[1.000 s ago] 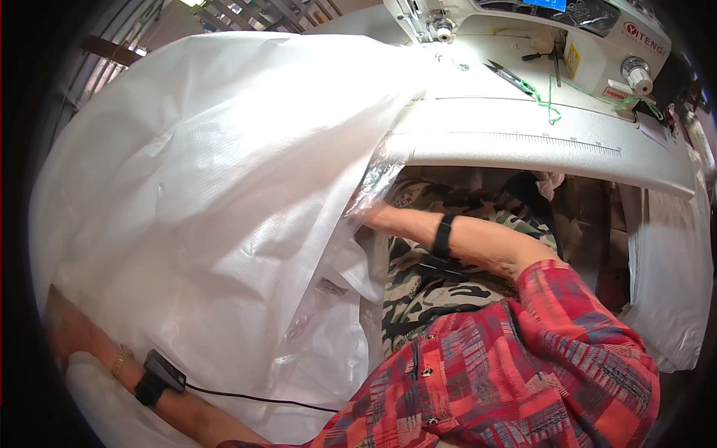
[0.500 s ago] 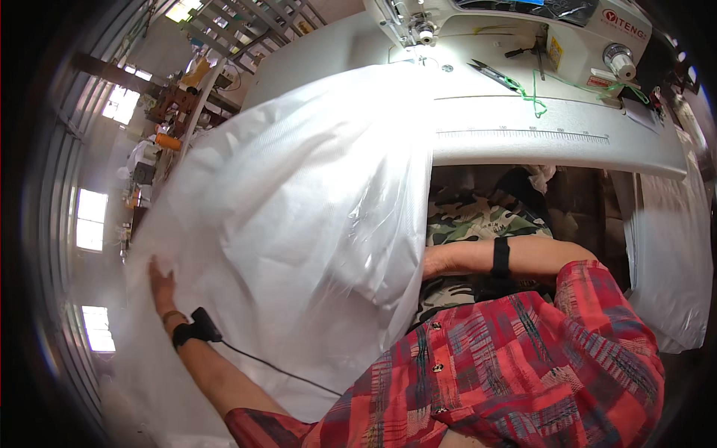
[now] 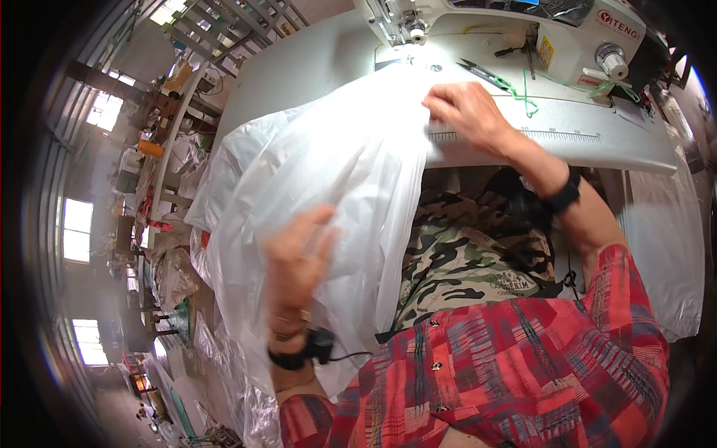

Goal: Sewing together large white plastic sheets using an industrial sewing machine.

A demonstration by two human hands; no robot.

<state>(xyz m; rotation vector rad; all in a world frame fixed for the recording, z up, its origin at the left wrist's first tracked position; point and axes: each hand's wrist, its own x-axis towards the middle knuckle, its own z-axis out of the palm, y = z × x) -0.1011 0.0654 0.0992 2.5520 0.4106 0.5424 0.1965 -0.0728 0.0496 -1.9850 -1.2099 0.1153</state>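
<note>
A large sheet of thin, shiny white plastic-like material [image 3: 351, 164] drapes from the sewing machine [image 3: 575, 37] down over the table's front edge. Its upper corner lies in the bright light under the needle area [image 3: 410, 57]. At the sheet's right edge, just in front of the needle, my right hand [image 3: 470, 116] has curled fingers pinched on the material. My left hand [image 3: 297, 257] is blurred by motion over the lower part of the sheet; its fingers look apart, with nothing seen between them. Both wrists wear black bands.
Thread snips [image 3: 484, 75] with a green cord lie right of the needle. A ruler scale [image 3: 553, 137] runs along the table's front. More white sheeting [image 3: 661, 254] hangs at the right. Crumpled clear plastic [image 3: 239, 366] lies at lower left, beside cluttered benches.
My right hand has risen from my lap to the sheet's edge near the needle. The left hand has moved right and inward, and the sheet's spread left side has drawn in and dropped.
</note>
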